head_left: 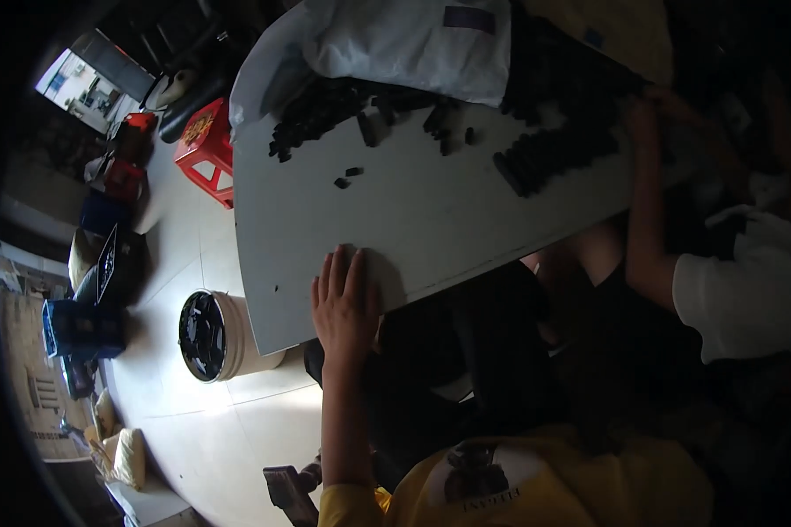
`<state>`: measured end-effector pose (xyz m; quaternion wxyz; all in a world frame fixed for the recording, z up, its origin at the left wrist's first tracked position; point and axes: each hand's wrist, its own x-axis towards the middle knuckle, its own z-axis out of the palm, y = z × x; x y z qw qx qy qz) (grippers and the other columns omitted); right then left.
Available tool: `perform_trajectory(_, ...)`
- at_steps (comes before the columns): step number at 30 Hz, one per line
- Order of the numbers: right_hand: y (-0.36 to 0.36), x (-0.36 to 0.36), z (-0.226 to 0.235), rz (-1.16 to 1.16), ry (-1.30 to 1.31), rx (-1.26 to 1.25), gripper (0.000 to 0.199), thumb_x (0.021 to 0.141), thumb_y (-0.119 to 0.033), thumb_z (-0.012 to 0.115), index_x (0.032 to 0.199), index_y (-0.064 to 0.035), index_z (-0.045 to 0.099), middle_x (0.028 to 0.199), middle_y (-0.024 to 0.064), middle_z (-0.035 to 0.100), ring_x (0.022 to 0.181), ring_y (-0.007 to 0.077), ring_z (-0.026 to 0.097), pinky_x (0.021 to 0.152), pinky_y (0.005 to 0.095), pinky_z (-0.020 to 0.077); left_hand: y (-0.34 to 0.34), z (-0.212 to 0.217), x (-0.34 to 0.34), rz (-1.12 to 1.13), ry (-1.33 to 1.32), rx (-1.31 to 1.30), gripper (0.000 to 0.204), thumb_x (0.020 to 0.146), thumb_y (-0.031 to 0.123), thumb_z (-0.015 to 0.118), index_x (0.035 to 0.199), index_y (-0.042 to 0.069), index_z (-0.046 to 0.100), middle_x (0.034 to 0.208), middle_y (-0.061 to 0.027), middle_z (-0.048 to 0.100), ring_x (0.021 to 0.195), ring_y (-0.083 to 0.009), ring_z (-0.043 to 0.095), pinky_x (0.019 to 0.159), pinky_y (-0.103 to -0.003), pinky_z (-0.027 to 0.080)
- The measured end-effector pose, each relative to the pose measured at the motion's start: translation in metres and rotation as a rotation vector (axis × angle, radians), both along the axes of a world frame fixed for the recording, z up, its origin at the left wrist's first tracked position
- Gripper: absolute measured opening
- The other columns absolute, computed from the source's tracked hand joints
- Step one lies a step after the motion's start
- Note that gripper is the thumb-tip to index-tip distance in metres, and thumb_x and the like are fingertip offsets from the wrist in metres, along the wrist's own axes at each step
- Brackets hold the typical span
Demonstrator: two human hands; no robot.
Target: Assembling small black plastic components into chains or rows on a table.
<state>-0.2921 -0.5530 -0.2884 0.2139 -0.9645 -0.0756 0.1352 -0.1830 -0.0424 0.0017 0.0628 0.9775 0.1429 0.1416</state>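
Note:
My left hand [344, 303] lies flat on the near edge of a pale table [378, 206], fingers stretched out and holding nothing. My right hand does not show. Farther up the tabletop are two small black pieces [347, 178]. Behind them many small dark parts [316, 119] lie heaped along the mouth of a white plastic sack [404, 53]. To the right, a row of black pieces [549, 158] is lined up side by side; their exact kind is too dark to make out.
A co-worker in a white shirt [738, 290] sits at the right, with an arm [646, 176] reaching over the table. On the floor at left stand a bucket of black pieces [235, 338], a red stool [206, 154] and a blue crate [83, 329].

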Motion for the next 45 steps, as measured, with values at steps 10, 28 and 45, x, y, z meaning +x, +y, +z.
perform_trajectory(10, 0.169, 0.096, 0.21, 0.124, -0.062, 0.637, 0.012, 0.089, -0.012, 0.061, 0.084, -0.0023, 0.062, 0.065, 0.0088, 0.058, 0.056, 0.017, 0.056, 0.053, 0.0301, 0.0439, -0.05, 0.023, 0.066, -0.351, -0.047, -0.065, 0.057, 0.085, 0.017, 0.062, 0.138, 0.012, 0.044, 0.147, -0.0147, 0.033, 0.136, -0.0336, 0.032, 0.108, -0.051, 0.028)
perform_trajectory(28, 0.197, 0.107, 0.191, 0.286, -0.285, 0.742, 0.009, 0.08, -0.01, 0.064, 0.076, -0.0095, 0.056, 0.063, 0.0056, 0.058, 0.053, 0.0245, 0.06, 0.047, 0.0337, 0.0465, -0.205, -0.003, 0.3, -0.974, -0.036, 0.189, 0.062, 0.092, 0.049, 0.046, 0.144, 0.019, 0.035, 0.15, -0.0061, 0.033, 0.139, -0.0238, 0.028, 0.11, -0.051, 0.026)
perform_trajectory(45, 0.199, 0.109, 0.19, 0.309, -0.239, 0.789, 0.005, 0.079, -0.002, 0.061, 0.076, -0.0046, 0.058, 0.063, 0.0091, 0.058, 0.051, 0.0255, 0.059, 0.046, 0.0328, 0.0441, -0.074, 0.026, 0.153, -0.789, 0.198, 0.182, 0.069, 0.09, 0.046, 0.051, 0.148, 0.019, 0.027, 0.154, -0.0072, 0.026, 0.141, -0.0272, 0.025, 0.111, -0.05, 0.024)
